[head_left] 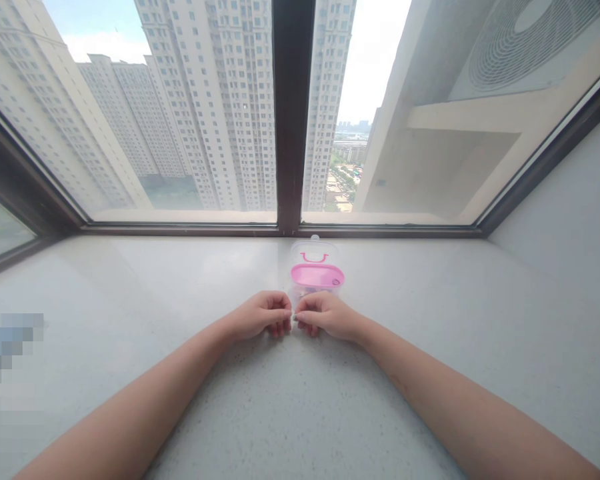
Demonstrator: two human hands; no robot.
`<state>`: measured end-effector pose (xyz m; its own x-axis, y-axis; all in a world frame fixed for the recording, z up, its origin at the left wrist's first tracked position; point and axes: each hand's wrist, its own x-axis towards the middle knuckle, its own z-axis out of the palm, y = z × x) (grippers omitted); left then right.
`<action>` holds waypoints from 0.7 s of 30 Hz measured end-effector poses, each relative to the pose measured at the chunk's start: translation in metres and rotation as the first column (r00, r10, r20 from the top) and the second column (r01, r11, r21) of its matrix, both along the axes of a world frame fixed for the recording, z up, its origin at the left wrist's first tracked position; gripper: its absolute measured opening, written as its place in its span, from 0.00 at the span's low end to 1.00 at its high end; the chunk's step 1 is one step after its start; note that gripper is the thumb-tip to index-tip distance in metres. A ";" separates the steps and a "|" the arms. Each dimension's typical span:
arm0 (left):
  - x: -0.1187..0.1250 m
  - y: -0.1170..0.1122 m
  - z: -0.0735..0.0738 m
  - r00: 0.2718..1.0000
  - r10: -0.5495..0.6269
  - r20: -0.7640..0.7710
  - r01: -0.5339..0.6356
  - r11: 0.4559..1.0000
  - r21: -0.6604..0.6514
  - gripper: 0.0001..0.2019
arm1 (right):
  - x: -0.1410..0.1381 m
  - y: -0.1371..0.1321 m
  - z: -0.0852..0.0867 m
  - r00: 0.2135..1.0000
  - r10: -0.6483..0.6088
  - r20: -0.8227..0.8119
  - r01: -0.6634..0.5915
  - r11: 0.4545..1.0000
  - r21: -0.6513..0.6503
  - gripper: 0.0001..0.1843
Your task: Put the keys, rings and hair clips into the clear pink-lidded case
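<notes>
My left hand [263,315] and my right hand [327,315] rest on a pale stone windowsill [300,400], fingertips pinched and meeting between them. Whatever they pinch is too small to make out. Just behind my right hand stands a small clear plastic box [316,270] with a pink tray and a pink handle on its raised lid. Neither hand touches the box.
A large window with a dark centre post [293,113] runs along the back of the sill, with tall buildings outside. A grey wall [570,220] closes the right side. A blurred patch [5,347] lies at the left.
</notes>
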<state>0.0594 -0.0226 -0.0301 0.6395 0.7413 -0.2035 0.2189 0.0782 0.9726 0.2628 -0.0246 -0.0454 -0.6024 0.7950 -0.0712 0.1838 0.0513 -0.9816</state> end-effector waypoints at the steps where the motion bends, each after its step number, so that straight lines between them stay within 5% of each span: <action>1: 0.000 0.000 0.000 1.000 -0.001 0.000 0.001 1.000 0.000 0.11 | 0.000 0.000 0.000 1.000 0.000 -0.001 0.000 1.000 0.000 0.10; 21: -0.001 0.001 -0.003 1.000 -0.010 -0.019 0.011 0.999 0.042 0.09 | 0.001 0.000 -0.002 1.000 0.018 -0.013 -0.017 0.999 0.030 0.11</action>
